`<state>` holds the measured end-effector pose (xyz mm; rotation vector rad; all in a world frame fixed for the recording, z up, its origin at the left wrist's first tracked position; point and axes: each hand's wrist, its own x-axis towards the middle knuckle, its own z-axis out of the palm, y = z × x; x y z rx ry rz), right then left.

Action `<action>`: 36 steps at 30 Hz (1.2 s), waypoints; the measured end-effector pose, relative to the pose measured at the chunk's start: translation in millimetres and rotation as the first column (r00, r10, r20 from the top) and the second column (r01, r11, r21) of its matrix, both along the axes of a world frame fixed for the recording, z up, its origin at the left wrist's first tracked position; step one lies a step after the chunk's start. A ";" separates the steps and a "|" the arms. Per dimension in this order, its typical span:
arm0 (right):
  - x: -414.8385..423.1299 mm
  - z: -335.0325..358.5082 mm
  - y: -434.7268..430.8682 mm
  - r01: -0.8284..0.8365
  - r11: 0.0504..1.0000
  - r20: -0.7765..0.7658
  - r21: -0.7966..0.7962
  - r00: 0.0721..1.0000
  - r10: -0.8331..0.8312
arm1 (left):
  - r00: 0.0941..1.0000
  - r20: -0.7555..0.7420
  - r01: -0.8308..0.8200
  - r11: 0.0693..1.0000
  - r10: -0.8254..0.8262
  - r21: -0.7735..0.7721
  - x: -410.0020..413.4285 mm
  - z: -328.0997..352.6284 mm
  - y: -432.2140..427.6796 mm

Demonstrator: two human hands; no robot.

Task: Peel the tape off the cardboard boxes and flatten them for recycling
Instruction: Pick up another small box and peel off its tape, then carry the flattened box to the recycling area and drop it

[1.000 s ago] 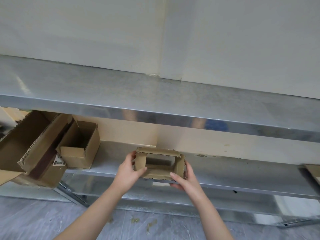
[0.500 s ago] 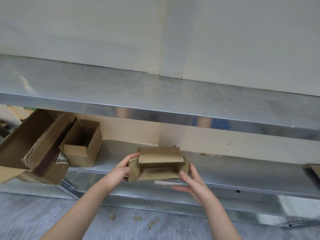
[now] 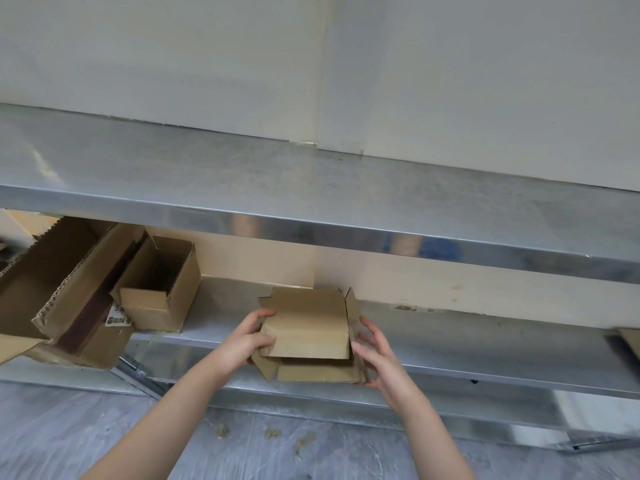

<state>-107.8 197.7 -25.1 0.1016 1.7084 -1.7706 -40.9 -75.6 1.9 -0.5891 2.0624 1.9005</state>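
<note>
Near the lower steel shelf (image 3: 485, 344), left hand (image 3: 242, 341) and right hand (image 3: 375, 358) grip a collapsed cardboard box (image 3: 308, 323).

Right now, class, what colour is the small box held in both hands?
The small box is plain brown cardboard, seen in the head view.

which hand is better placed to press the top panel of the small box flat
Left, probably. The left hand grips the left edge of the small box, with fingers lying on its top panel. The right hand cups the lower right corner, off that panel.
</note>
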 end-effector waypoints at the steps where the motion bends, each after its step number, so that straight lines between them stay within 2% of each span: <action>1: -0.7 -3.7 0.4 -0.019 0.999 -0.022 0.036 1.000 0.020 | 1.000 -0.002 0.000 1.000 0.000 0.003 0.5 -0.8 -0.6; 3: -1.0 -9.1 0.2 -0.046 0.995 -0.079 0.091 0.995 0.053 | 1.000 0.006 -0.018 0.999 0.018 0.032 0.6 -7.1 -2.0; 4: -1.5 -11.4 -0.7 -0.063 0.988 -0.127 0.143 0.989 0.081 | 1.000 -0.008 -0.029 1.000 0.029 -0.001 0.9 -12.3 -3.2; 6: -2.3 -12.8 -3.4 -0.091 0.958 -0.212 0.272 0.965 0.152 | 0.998 -0.050 -0.038 0.989 0.031 -0.145 0.4 -24.3 -3.7; 10: -8.8 -16.3 -8.9 -0.013 0.883 -0.327 0.470 0.926 0.188 | 0.996 -0.087 -0.031 0.950 0.003 -0.312 -2.8 -39.6 0.2; 14: -13.1 -25.8 -19.2 -0.025 0.711 -0.355 0.703 0.854 0.380 | 0.995 -0.024 0.066 0.846 -0.092 -0.529 -6.9 -57.9 2.4; 18: -16.9 -41.8 -24.5 -0.055 0.635 -0.309 0.770 0.839 0.448 | 0.988 0.070 0.150 0.750 -0.138 -0.645 -11.1 -81.0 2.7; 22: -18.9 -51.9 -25.0 -0.056 0.415 -0.218 0.908 0.783 0.582 | 0.973 0.098 0.205 0.575 -0.211 -0.792 -13.9 -92.0 3.5; 24: -22.2 -50.3 -31.5 -0.042 0.364 -0.197 0.931 0.780 0.594 | 0.967 0.092 0.201 0.494 -0.236 -0.846 -17.9 -89.8 9.2; 26: -26.0 -51.3 -42.3 0.079 0.304 -0.266 0.949 0.716 0.645 | 0.940 0.048 0.211 0.464 -0.339 -0.860 -25.9 -86.6 21.6; 27: -27.6 -52.7 -47.6 0.099 0.300 -0.287 0.949 0.669 0.686 | 0.915 0.039 0.247 0.480 -0.402 -0.842 -28.0 -83.3 30.5; 30: -24.6 -55.0 -64.7 0.000 0.362 -0.307 0.932 0.527 0.792 | 0.838 0.047 0.325 0.427 -0.544 -0.844 -33.0 -89.0 48.1; 31: -24.1 -54.0 -67.7 -0.057 0.349 -0.272 0.935 0.515 0.813 | 0.835 0.082 0.380 0.462 -0.545 -0.801 -35.2 -93.0 49.2; 32: -25.8 -54.5 -68.3 -0.078 0.352 -0.259 0.933 0.536 0.804 | 0.832 0.120 0.398 0.432 -0.541 -0.809 -37.2 -93.9 48.7; 33: -26.6 -56.5 -66.9 -0.092 0.367 -0.259 0.926 0.551 0.793 | 0.826 0.153 0.436 0.444 -0.542 -0.783 -38.3 -92.7 45.9; 35: -24.4 -55.4 -60.8 -0.058 0.401 -0.307 0.914 0.546 0.779 | 0.815 0.138 0.424 0.417 -0.562 -0.804 -35.8 -94.0 32.7; 36: -24.7 -57.3 -56.5 -0.028 0.406 -0.328 0.913 0.539 0.776 | 0.833 0.135 0.411 0.436 -0.537 -0.800 -33.1 -95.6 22.8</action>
